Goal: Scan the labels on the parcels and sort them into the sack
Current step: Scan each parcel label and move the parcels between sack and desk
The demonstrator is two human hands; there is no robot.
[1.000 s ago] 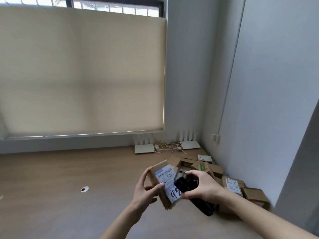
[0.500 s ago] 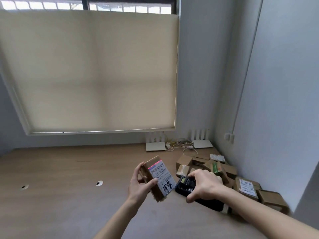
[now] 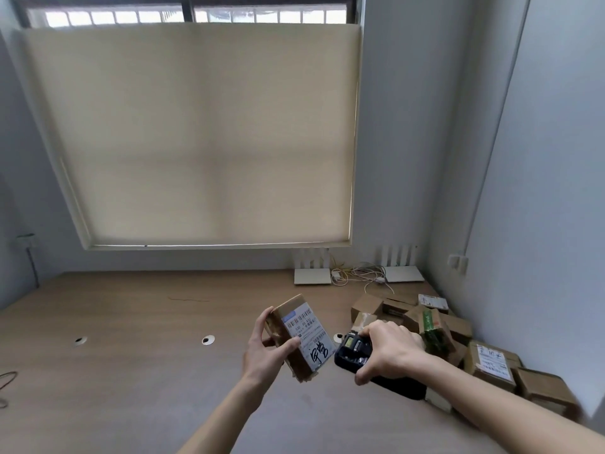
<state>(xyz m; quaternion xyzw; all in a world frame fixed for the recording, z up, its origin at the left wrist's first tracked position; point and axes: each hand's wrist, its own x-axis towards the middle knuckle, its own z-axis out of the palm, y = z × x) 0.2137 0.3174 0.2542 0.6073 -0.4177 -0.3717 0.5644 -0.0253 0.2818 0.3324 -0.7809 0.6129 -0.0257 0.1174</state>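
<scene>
My left hand (image 3: 266, 348) grips a small brown cardboard parcel (image 3: 302, 335) tilted above the wooden table, its white shipping label with barcode and handwritten marks facing me. My right hand (image 3: 389, 350) holds a black handheld scanner (image 3: 355, 350) just right of the parcel, its small screen turned up. A gap separates scanner and label. A heap of brown parcels (image 3: 435, 332) lies against the right wall. No sack is in view.
The wooden table (image 3: 131, 355) stretches left with round cable holes (image 3: 208, 339). Two white routers (image 3: 311, 275) and tangled cables (image 3: 360, 273) sit at the back by the wall. A drawn roller blind (image 3: 196, 136) covers the window. The right wall (image 3: 540, 224) stands close.
The scanner has drawn back to the right, away from the label. The parcel has shifted left and tilted more upright. The view has swung left.
</scene>
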